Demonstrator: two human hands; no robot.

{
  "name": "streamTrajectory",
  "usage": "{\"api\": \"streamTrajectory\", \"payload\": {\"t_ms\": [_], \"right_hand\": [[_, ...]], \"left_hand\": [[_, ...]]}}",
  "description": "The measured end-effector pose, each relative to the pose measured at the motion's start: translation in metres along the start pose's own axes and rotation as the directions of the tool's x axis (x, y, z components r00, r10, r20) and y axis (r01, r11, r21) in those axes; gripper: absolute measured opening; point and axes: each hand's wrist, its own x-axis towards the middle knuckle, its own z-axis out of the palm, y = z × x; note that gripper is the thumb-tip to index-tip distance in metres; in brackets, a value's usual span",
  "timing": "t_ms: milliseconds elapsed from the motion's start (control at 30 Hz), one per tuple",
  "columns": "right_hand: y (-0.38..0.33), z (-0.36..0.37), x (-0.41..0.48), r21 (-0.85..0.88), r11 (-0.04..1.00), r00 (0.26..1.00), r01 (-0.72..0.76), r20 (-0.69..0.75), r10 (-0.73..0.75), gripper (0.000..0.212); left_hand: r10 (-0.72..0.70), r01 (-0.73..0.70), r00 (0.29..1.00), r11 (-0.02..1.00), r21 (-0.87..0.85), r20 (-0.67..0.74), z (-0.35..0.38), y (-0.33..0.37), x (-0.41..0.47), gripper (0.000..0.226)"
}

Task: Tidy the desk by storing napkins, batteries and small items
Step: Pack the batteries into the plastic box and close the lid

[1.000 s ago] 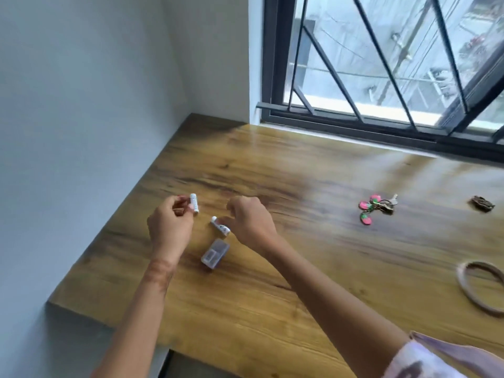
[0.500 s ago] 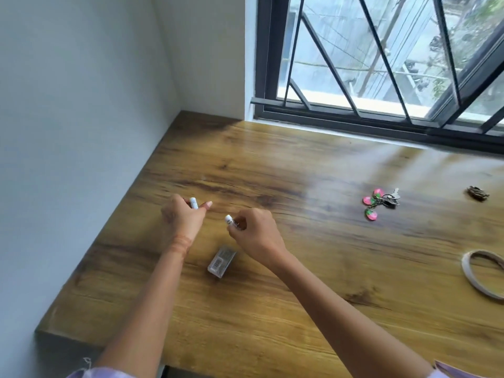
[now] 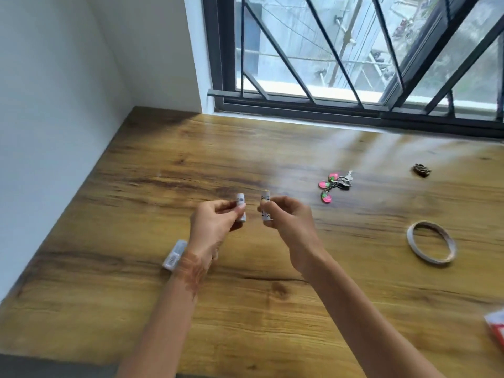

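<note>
Battery step in hand, I'd say. My left hand pinches the first battery between thumb and fingertips, roughly upright. My right hand pinches the second battery the same way. The two cells sit just beside each other, not touching, both held above the tabletop. The clear plastic case lies flat on the wood, partly behind my left wrist; open or closed, I cannot tell. Next move, as I judge it: bring both cells down to the case, which needs it open, one hand freed, and the cells laid lengthwise. Not yet stored: key ring with pink charms, tape ring, small dark item, red-and-white packet at the right edge.
</note>
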Motion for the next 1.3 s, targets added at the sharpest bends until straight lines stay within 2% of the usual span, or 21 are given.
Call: {"api": "streamTrajectory", "payload": {"t_ms": [67, 133, 400, 567, 733, 800, 867, 933, 967, 1033, 1100, 1167, 1200, 1300], "right_hand": [[-0.003, -0.025, -0.002, 0.063, 0.998, 0.999, -0.011, -0.047, 0.014, 0.007], [-0.006, -0.051, -0.006, 0.110, 0.993, 0.998, -0.033, -0.042, 0.038, 0.007], [-0.002, -0.181, -0.051, 0.190, 0.981, 0.998, -0.041, -0.047, 0.051, 0.009], [0.006, -0.265, -0.079, 0.284, 0.957, 0.998, -0.053, -0.016, 0.060, 0.006], [0.018, -0.337, -0.097, 0.262, 0.964, 0.999, -0.038, -0.016, 0.043, 0.018], [0.019, -0.362, -0.101, 0.228, 0.973, 0.999, -0.034, 0.004, 0.033, 0.018], [0.019, -0.383, -0.102, 0.141, 0.990, 1.000, -0.027, 0.011, 0.026, 0.016], [0.020, -0.403, -0.099, -0.105, 0.994, 0.999, 0.041, 0.013, -0.040, 0.011], [0.021, -0.411, -0.098, -0.284, 0.955, 0.996, 0.087, 0.036, -0.080, 0.010], [0.023, -0.426, -0.098, -0.583, 0.798, 0.987, 0.152, 0.132, -0.092, 0.012], [0.027, -0.437, -0.102, -0.748, 0.623, 0.965, 0.226, 0.259, -0.040, 0.015], [0.031, -0.437, -0.107, -0.838, 0.452, 0.929, 0.306, 0.366, 0.051, 0.022], [0.034, -0.436, -0.109, -0.855, 0.411, 0.917, 0.318, 0.387, 0.094, 0.025], [0.039, -0.430, -0.109, -0.860, 0.406, 0.908, 0.310, 0.395, 0.143, 0.027]], "left_hand": [[0.010, -0.007, 0.999, 0.997, -0.079, 0.044, 0.031, 0.002, -0.019, 0.008], [0.016, -0.007, 0.997, 0.992, -0.123, 0.070, 0.059, 0.002, -0.035, 0.013], [0.093, -0.064, 0.982, 0.983, -0.174, 0.166, 0.172, -0.011, -0.106, 0.008], [0.167, -0.146, 0.963, 0.983, -0.110, 0.212, 0.244, -0.029, -0.151, 0.016], [0.305, -0.345, 0.922, 0.927, 0.147, 0.240, 0.302, -0.042, -0.195, 0.022], [0.332, -0.394, 0.897, 0.900, 0.186, 0.292, 0.317, -0.045, -0.208, 0.027], [0.369, -0.465, 0.866, 0.843, 0.270, 0.338, 0.327, -0.047, -0.215, 0.032], [0.403, -0.530, 0.839, 0.759, 0.379, 0.366, 0.333, -0.050, -0.217, 0.036], [0.412, -0.551, 0.829, 0.718, 0.427, 0.378, 0.334, -0.052, -0.215, 0.038], [0.408, -0.574, 0.817, 0.649, 0.500, 0.408, 0.338, -0.059, -0.214, 0.041], [0.379, -0.579, 0.813, 0.611, 0.540, 0.442, 0.340, -0.066, -0.211, 0.043], [0.341, -0.552, 0.829, 0.625, 0.552, 0.443, 0.342, -0.072, -0.209, 0.041], [0.330, -0.535, 0.839, 0.645, 0.546, 0.434, 0.343, -0.075, -0.208, 0.040], [0.325, -0.494, 0.864, 0.698, 0.519, 0.385, 0.345, -0.079, -0.208, 0.036]]}}
